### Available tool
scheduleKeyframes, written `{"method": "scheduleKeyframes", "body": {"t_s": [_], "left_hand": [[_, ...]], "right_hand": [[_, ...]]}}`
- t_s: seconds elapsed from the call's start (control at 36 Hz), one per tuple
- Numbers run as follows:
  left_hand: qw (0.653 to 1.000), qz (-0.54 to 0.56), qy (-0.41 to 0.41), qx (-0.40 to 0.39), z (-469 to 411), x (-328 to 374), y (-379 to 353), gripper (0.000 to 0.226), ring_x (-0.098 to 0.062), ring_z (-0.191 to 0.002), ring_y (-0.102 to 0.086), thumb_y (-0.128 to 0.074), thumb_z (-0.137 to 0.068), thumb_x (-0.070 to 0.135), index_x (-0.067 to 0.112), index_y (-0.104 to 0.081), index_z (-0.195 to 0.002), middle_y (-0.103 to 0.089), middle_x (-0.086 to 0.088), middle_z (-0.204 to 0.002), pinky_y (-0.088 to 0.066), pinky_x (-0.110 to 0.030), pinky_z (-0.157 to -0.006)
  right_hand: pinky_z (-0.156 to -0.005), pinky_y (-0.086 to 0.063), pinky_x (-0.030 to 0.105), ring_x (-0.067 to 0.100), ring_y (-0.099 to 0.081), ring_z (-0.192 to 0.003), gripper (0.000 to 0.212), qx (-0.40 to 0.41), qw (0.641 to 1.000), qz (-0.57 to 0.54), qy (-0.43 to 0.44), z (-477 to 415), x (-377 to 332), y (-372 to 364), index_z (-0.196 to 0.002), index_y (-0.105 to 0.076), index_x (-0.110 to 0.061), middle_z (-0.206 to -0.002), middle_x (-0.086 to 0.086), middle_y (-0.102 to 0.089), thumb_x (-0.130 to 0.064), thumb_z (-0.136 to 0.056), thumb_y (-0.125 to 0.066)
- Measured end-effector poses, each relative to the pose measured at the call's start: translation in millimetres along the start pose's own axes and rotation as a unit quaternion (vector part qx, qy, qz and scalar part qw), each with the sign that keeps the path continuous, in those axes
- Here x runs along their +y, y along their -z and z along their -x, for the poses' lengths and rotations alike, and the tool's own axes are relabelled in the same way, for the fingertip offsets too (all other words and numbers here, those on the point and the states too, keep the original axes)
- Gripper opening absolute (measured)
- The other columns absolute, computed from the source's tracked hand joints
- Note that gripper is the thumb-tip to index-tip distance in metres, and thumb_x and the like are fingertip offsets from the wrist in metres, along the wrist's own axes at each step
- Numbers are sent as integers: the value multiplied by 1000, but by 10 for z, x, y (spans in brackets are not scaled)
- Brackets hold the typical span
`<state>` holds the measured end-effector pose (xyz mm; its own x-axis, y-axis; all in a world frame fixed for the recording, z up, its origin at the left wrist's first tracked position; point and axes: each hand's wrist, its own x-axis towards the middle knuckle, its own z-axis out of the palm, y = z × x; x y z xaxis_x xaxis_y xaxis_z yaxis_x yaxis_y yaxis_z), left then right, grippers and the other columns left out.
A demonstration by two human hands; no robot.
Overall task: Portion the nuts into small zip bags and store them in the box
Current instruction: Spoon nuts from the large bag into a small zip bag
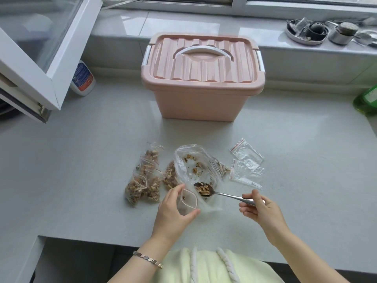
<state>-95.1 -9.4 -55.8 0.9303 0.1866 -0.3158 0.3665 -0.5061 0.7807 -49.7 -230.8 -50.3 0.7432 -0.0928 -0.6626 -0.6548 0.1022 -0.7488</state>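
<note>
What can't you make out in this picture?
All in the head view:
- Inside of the pink plastic storage box: hidden by its shut lid.
- The green plastic bottle: cut off by the right edge.
- Label of the white bottle: print too small.
- The heap of metal kitchenware: distant, blurred.
- Contents of the small clear zip bag: the left hand partly covers it.

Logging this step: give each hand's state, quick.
Left hand: holds small clear red-zip plastic bag open.
Right hand: grips silver metal spoon of walnut pieces.
</note>
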Motion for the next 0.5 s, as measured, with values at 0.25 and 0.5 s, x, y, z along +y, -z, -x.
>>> {"method": "scheduleKeyframes", "body": {"t_s": [0.25,0.5], "left_hand": [[999,-38,-3,23,-2,4,-41,71,-6,-115,-44,-80,-64,33,27,-45,-125,-47,20,-115,-31,-25,-103],[999,-37,5,26,-22,49,-39,67,-8,-117,-38,-75,-70,37,28,-44,-128,-47,20,-123,-28,-25,-103]], "right_hand": [[-47,-51,17,10,-59,-44,34,10,999,12,38,33,-185,-22,-82,-61,-3,-62,12,-63,-28,-96,-43],[-39,-41,18,12,-49,-36,39,0,985,79,155,205,-629,-104,-67,-60,-3,-45,5,-58,-27,-95,-45]]}}
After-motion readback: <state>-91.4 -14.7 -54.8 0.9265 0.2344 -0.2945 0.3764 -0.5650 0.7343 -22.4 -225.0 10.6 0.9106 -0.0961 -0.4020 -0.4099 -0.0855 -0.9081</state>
